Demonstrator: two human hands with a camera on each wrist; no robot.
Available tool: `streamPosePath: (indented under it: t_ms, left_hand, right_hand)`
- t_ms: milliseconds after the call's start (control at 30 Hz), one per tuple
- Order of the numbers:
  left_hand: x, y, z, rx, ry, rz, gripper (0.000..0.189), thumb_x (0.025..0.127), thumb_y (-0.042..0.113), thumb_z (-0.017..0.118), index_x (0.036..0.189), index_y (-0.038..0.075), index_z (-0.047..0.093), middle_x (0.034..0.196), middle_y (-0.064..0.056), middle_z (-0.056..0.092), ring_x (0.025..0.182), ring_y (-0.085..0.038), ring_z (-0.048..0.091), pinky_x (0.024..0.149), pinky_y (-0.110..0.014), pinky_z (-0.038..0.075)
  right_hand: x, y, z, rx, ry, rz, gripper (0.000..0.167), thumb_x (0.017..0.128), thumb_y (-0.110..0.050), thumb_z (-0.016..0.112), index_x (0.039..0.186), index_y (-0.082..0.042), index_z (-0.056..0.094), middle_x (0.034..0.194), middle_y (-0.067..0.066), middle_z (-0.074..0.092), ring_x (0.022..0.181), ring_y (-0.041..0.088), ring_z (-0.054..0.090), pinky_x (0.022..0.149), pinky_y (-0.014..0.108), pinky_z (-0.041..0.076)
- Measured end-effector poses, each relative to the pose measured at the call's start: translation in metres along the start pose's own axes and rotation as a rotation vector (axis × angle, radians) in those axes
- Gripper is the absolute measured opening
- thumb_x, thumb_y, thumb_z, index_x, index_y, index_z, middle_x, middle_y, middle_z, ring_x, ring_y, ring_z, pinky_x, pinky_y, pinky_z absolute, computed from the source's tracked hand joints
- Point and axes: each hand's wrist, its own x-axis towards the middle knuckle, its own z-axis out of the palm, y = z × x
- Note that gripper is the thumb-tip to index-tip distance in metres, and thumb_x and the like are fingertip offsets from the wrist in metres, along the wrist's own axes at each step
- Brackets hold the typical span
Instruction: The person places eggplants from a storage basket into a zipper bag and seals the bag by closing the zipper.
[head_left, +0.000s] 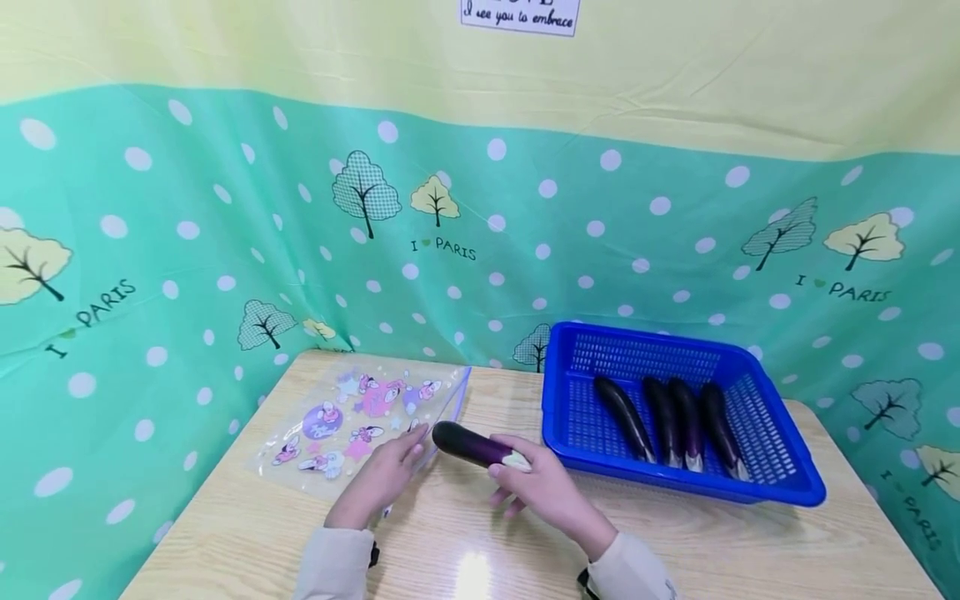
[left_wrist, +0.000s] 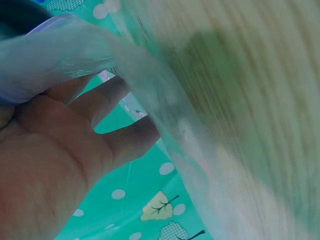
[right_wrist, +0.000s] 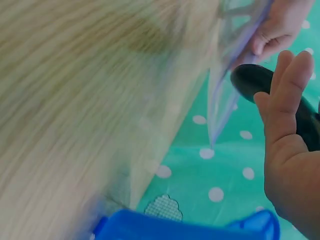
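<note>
A dark purple eggplant [head_left: 472,443] with a pale green cap is held by my right hand [head_left: 543,487] at its cap end. Its rounded tip points left, toward the mouth of a clear zip bag [head_left: 352,425] printed with pink and purple cartoons. My left hand [head_left: 386,475] holds the bag by its purple-edged opening, thumb at the edge. In the left wrist view, the film [left_wrist: 175,105] of the bag drapes over the fingers. The right wrist view has the eggplant's tip [right_wrist: 250,82] close beside the bag's purple edge [right_wrist: 240,60].
To the right stands a blue plastic basket [head_left: 637,354] with several eggplants [head_left: 622,414] lying in it. A green dotted curtain [head_left: 450,300] hangs behind the wooden table [head_left: 232,533] and along its sides.
</note>
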Motion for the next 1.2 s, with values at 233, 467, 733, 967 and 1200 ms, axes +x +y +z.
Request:
streamPosePath:
  t_ms: [233,467,733,967,1200]
  left_hand:
    - [0.0,0.0,-0.001,0.032,-0.003,0.012,0.045,0.108,0.013,0.046,0.153,0.007,0.043,0.153,-0.02,0.043,0.139,-0.043,0.039,0.115,-0.059,0.029]
    - [0.001,-0.001,0.0,0.022,-0.013,-0.005,0.046,0.108,0.014,0.047,0.153,0.009,0.042,0.155,-0.019,0.039,0.141,-0.043,0.037,0.115,-0.059,0.028]
    - [0.002,-0.001,0.0,0.029,-0.007,0.011,0.045,0.107,0.013,0.048,0.152,0.01,0.045,0.155,-0.018,0.04,0.141,-0.042,0.037,0.115,-0.057,0.028]
    - [0.004,0.001,0.0,-0.003,-0.039,-0.01,0.045,0.108,0.015,0.047,0.153,0.017,0.045,0.158,-0.01,0.038,0.143,-0.04,0.034,0.116,-0.06,0.025]
    - [0.003,0.001,0.001,0.009,-0.036,-0.023,0.045,0.107,0.014,0.047,0.153,0.016,0.045,0.158,-0.009,0.038,0.143,-0.04,0.034,0.116,-0.059,0.026]
  right_hand:
    - [0.026,0.008,0.011,-0.039,0.01,0.049,0.059,0.096,-0.007,0.066,0.149,0.005,0.043,0.105,0.03,0.069,0.074,0.04,0.072,0.062,0.052,0.061]
    - [0.051,0.016,0.014,-0.005,0.04,0.091,0.058,0.095,-0.006,0.068,0.147,0.004,0.045,0.112,0.028,0.067,0.073,0.035,0.073,0.063,0.046,0.062]
    - [0.077,0.025,0.017,0.068,0.052,0.151,0.058,0.094,-0.004,0.068,0.148,-0.002,0.047,0.108,0.03,0.068,0.07,0.029,0.072,0.06,0.039,0.062]
    - [0.099,0.03,0.023,0.049,0.066,0.194,0.051,0.093,-0.005,0.068,0.139,0.002,0.047,0.093,0.028,0.07,0.058,0.023,0.068,0.052,0.037,0.061]
    - [0.117,0.034,0.029,0.041,0.13,0.244,0.041,0.089,-0.006,0.072,0.112,-0.004,0.039,0.074,0.015,0.06,0.046,0.013,0.054,0.039,0.022,0.049]
